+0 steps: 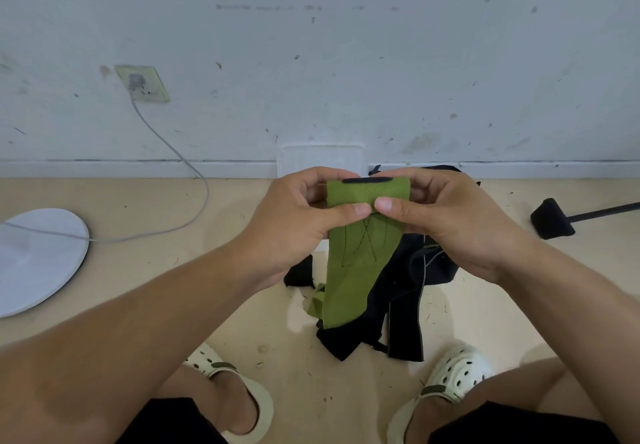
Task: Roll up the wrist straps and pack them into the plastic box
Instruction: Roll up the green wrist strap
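Nearest the camera: two knees in dark shorts and two cream perforated clogs, the left shoe and the right shoe, planted on a beige floor.

Between the shoes and beyond: one heap of black straps lying on the floor; the number of pieces in it cannot be told.

Above the heap, mid-scene: one green strap, its top end rolled, its tail hanging down onto the black heap. Left hand and right hand, forearms converging from the near corners, each pinch the roll between thumb and curled fingers, thumbs nearly touching.

Left: one white round disc, one grey cable.

Right: one black foot on a rod.

Far: one clear plastic box against the wall, just behind the hands; one wall socket.
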A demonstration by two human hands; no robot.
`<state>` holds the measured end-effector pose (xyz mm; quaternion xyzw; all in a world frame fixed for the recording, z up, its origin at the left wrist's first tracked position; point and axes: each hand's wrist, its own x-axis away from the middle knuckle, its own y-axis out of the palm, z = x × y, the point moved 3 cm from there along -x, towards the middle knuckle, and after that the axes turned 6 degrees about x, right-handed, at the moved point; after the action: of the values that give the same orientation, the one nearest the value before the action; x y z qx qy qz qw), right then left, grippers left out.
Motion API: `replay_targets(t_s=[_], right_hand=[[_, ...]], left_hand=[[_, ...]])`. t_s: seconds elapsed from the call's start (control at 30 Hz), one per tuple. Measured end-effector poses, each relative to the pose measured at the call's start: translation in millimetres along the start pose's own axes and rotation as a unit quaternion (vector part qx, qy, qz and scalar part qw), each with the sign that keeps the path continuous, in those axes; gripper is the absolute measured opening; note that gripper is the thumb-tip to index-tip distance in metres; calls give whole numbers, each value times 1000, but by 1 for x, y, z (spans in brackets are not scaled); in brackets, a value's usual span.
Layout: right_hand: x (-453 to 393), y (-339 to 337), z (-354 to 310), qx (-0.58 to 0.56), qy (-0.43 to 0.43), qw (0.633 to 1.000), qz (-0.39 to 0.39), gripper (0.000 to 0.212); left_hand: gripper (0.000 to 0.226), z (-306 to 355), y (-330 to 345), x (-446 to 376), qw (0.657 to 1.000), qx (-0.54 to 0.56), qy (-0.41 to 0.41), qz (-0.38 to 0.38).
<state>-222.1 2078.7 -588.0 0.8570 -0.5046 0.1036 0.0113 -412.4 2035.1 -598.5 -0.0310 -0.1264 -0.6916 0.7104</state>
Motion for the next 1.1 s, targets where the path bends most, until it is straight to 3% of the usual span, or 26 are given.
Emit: replay_targets(t_s=[0.3, 0.47, 0.57, 0.83, 1.1], right_hand=[[0, 3, 1, 15, -9, 1000, 20, 35], [0, 6, 3, 45, -13, 998, 46, 21], [0, 5, 4, 53, -14, 997, 56, 16], [0, 2, 8, 118, -78, 985, 100, 28], [0, 3, 6, 136, -83, 985, 60, 37]], left_hand=[[27, 0, 0, -3, 999, -26, 24, 0], [19, -2, -1, -7, 999, -42, 19, 4], [29, -3, -1, -6, 999, -32, -4, -6], [42, -3, 8, -1, 990, 3, -122, -70], [22, -7, 2, -4, 988, 93, -123, -8]])
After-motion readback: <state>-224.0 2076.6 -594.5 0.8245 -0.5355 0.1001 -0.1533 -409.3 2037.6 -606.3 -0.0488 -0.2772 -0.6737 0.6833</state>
